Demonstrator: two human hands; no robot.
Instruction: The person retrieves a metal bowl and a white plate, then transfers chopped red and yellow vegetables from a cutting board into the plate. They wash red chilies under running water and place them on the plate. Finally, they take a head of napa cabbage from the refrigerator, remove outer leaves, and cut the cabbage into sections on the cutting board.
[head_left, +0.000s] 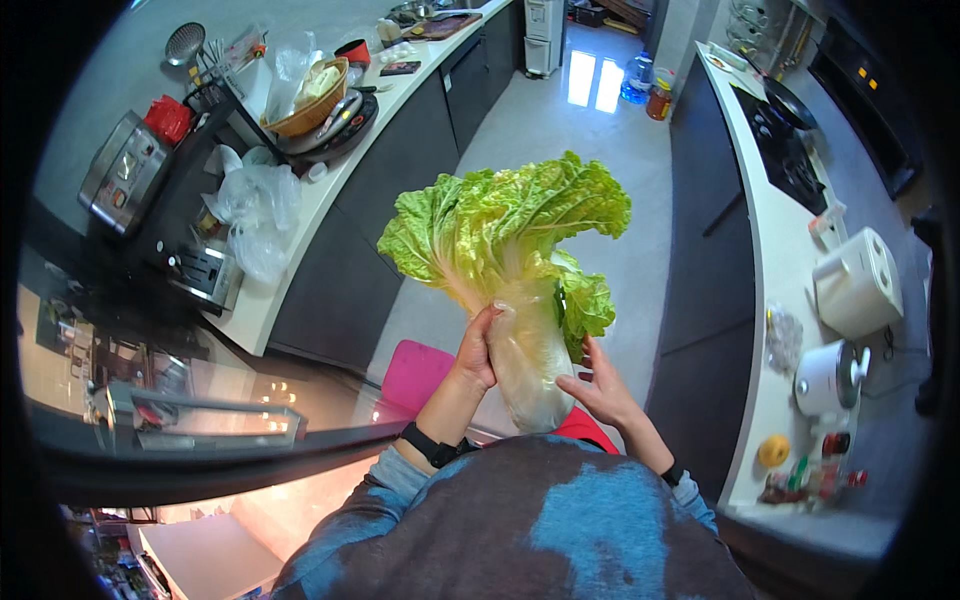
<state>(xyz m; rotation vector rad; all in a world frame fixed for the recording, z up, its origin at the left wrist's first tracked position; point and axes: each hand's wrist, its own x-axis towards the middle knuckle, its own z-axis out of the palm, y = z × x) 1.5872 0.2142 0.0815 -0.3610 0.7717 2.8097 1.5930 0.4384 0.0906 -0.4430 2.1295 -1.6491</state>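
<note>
A large napa cabbage (517, 225) stands upright before my chest, its green leaves fanned out at the top. Clear plastic wrap (529, 360) covers its pale lower part. My left hand (478, 351) grips the cabbage from the left side, thumb across the wrapped stalk. On the other side, my right hand (600, 386) has its fingers apart, close to the wrapped base and just below a drooping outer leaf (589, 304). Whether its fingertips touch the cabbage cannot be made out.
On the left counter are a toaster (204, 276), plastic bags (259, 214) and a wicker basket (311, 101). The right counter bears a gas hob (776, 146), a white appliance (857, 285) and a yellow fruit (773, 451). A pink object (416, 375) is beside my left forearm. Bottles (637, 79) stand on the floor ahead.
</note>
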